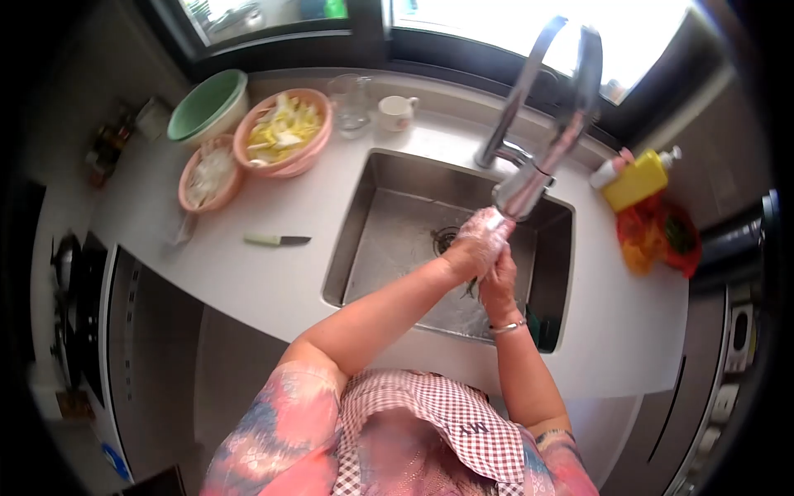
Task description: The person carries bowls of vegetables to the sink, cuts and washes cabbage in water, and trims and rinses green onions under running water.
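Both hands are together under the spout of the chrome faucet (525,186), over the steel sink (389,240). My left hand (480,245) is on top, wet or covered in something clear and shiny, its fingers curled inward close to the spout. My right hand (499,285) is just below, closed and touching the left one. A thin dark green bit (471,288) shows beneath the hands; the rest of what they hold is hidden. Water splashes on the sink floor below.
Left of the sink lies a knife (277,240) with a pale green handle. Behind it are a pink basket of yellow-green leaves (285,132), a smaller pink basket (211,178), green basin (207,107), glass jug (351,107) and mug (397,112). Right stand a yellow bottle (635,182) and red bag (662,240).
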`<state>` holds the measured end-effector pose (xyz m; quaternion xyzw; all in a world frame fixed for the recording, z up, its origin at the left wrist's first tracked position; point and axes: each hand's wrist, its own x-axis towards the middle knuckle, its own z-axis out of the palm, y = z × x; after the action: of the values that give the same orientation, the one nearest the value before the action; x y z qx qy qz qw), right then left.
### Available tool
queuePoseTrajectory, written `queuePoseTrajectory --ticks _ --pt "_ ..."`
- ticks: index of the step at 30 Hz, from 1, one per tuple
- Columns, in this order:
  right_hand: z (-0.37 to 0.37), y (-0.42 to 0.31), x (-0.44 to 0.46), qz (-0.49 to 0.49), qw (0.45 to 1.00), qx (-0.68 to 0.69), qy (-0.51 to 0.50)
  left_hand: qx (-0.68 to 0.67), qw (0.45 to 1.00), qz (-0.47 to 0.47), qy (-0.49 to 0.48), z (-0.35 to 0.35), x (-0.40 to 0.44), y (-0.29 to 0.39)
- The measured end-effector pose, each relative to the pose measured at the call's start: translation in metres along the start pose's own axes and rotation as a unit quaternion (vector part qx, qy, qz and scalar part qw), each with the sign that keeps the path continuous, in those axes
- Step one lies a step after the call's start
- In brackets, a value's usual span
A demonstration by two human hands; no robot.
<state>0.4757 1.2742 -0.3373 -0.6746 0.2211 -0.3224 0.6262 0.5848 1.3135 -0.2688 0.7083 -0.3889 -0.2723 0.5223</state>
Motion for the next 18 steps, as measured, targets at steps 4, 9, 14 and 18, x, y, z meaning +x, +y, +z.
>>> queuePoseTrajectory --ticks 4,9,14,18 --pt "0.016 -0.030 0.008 0.008 0.982 0.189 0.023 -0.053 0.998 0.015 0.011 -0.011 -0.006 0.001" --pt "0.018 -0.047 0.035 0.136 0.932 0.325 0.085 -0.149 0.986 0.047 -0.060 -0.007 -0.019 -0.051" --pt "0.003 -0.019 0.053 0.169 0.904 0.368 0.142 -0.020 0.988 0.142 -0.049 -0.033 -0.050 -0.068" --pt "-0.006 -0.002 0.059 0.114 0.908 0.367 0.169 0.114 0.989 0.041 -0.086 -0.068 -0.076 -0.042"
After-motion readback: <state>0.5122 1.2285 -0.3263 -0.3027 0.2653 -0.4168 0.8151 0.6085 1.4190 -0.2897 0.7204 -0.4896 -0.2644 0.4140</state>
